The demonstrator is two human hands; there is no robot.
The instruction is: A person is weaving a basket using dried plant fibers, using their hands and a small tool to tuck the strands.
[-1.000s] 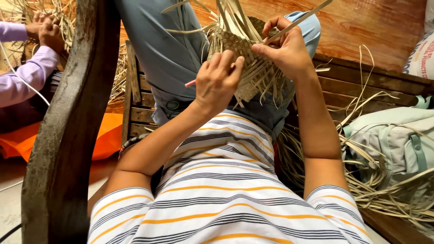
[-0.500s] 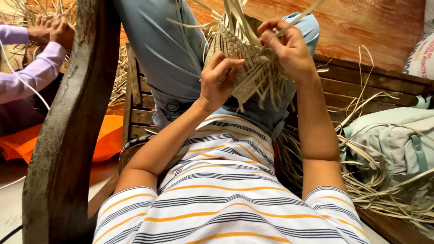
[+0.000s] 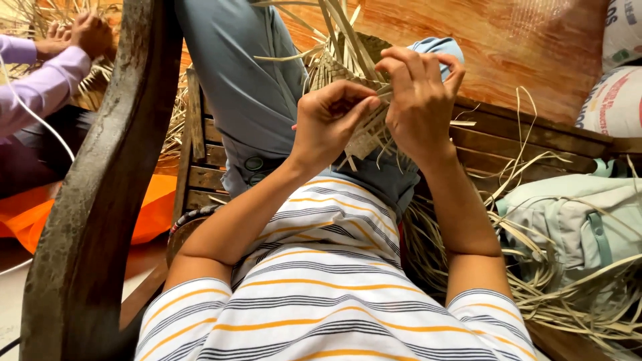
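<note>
One dark, worn wooden post (image 3: 100, 200), curved, runs from bottom left up to the top edge, the largest thing in the head view. Behind it, one wooden slatted bench (image 3: 535, 144) with a polished orange-brown backboard. One pair of raised knees in grey-blue trousers (image 3: 247, 93); one striped shirt (image 3: 321, 287), white with grey and orange bands, fills the lower centre.

Right side: one pale green backpack (image 3: 575, 220) lying on the bench, two printed white sacks (image 3: 618, 93) stacked at the right edge. Loose dry palm strips (image 3: 555, 294), too many to count, heaped around and over the backpack. One orange cloth (image 3: 73, 207) on the floor at left.

One woven palm piece (image 3: 354, 93), part-finished, rests against the knees between both hands. Its long axis runs roughly vertical: plaited body low, free strip ends fanning upward and slightly left past the top edge, shorter ends hanging below.

Left hand (image 3: 329, 122): fingers curled in, thumb and fingertips pinched narrow on a strip at the weave's lower edge. Right hand (image 3: 420, 93): fingers bent, closed on strips at the right of the weave, just beside the left hand.

Top left: a second person, lilac sleeve (image 3: 40, 83), two hands (image 3: 83, 33) together in another bundle of straw.
</note>
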